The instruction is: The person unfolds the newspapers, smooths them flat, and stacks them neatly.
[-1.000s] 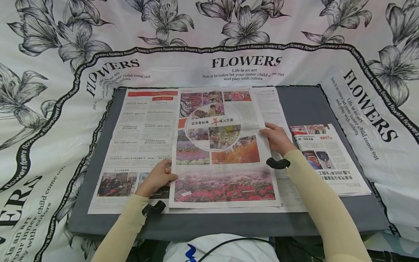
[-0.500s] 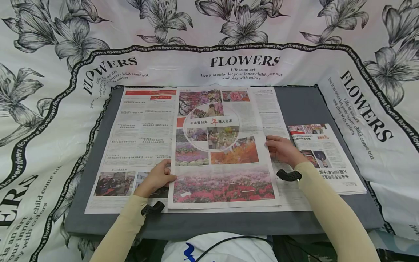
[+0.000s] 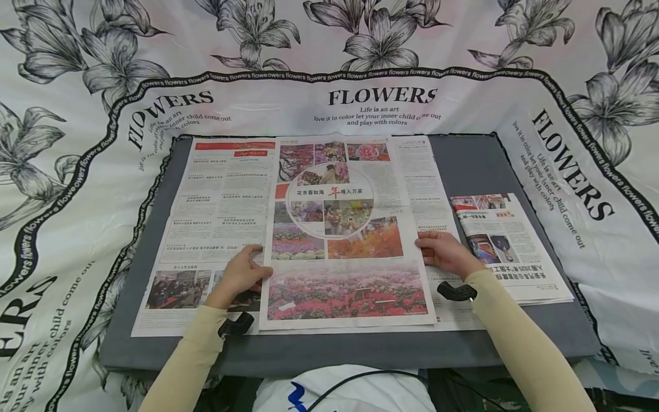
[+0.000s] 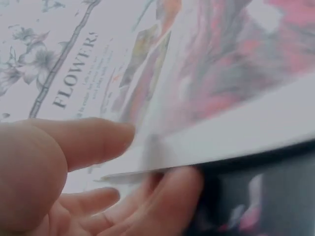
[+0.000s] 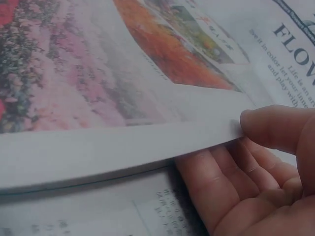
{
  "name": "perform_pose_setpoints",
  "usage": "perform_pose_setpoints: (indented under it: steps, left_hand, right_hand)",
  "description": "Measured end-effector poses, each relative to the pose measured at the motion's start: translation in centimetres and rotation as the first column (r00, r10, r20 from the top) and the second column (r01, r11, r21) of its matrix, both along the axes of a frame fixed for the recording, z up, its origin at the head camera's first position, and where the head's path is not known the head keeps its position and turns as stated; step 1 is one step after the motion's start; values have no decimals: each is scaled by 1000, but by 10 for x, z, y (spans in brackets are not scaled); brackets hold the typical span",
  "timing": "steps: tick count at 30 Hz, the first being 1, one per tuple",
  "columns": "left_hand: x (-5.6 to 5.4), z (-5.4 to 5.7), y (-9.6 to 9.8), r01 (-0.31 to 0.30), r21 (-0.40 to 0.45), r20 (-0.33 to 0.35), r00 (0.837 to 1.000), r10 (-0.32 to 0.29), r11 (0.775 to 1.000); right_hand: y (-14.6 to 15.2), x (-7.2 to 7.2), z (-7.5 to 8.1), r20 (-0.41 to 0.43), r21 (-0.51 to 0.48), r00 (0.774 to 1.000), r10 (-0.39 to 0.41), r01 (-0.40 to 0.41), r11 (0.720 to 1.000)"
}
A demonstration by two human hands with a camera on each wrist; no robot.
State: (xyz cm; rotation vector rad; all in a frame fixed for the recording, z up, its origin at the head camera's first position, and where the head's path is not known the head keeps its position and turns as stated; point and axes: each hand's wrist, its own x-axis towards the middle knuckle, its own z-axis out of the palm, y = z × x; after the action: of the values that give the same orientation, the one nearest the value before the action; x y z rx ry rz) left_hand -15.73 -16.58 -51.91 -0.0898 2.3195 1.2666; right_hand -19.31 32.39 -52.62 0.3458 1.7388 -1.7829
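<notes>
A folded newspaper [image 3: 345, 286] with colourful flower photos lies over a wider spread newspaper [image 3: 206, 200]. My left hand [image 3: 241, 277] pinches its left edge, low down. In the left wrist view the thumb [image 4: 106, 140] is above the sheet and the fingers [image 4: 177, 196] are beneath, with the edge lifted a little. On the opposite side, my right hand [image 3: 448, 252] pinches the right edge at about mid-height. The right wrist view has that thumb [image 5: 261, 123] on top of the page margin and the other fingers curled below it.
A smaller folded newspaper [image 3: 520, 280] lies to the right on the dark grey tabletop [image 3: 463, 160]. Around the table hangs or lies a white cloth [image 3: 278, 106] printed with flowers and lettering. A black cable [image 3: 370, 376] crosses the person's lap.
My right hand has slid down along the folded newspaper's right edge, towards me. The left hand and the folded newspaper have shifted slightly to the left.
</notes>
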Motion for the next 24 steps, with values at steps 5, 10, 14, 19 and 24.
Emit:
perform_pose_setpoints:
  steps: [5, 10, 14, 19, 24]
  left_hand:
    - [-6, 14, 0, -14, -87, -42, 999, 10, 996]
    - [-11, 17, 10, 46, -219, -121, 990, -74, 975]
    - [-15, 19, 27, 80, -290, -238, 959, -152, 954]
    - [-22, 22, 45, 86, -296, -336, 923, -188, 951]
    - [-27, 25, 55, 95, -263, -339, 923, -184, 960]
  right_hand:
    - [0, 7, -1, 12, -15, 1000, 1, -1, 1000]
    - [-2, 11, -3, 16, -13, 1000, -9, 9, 1000]
    - [-3, 14, -3, 4, 13, 1000, -26, 25, 1000]
    - [-5, 15, -7, -10, 53, 999, -40, 40, 998]
    - [-8, 15, -8, -33, 105, 997, -67, 70, 992]
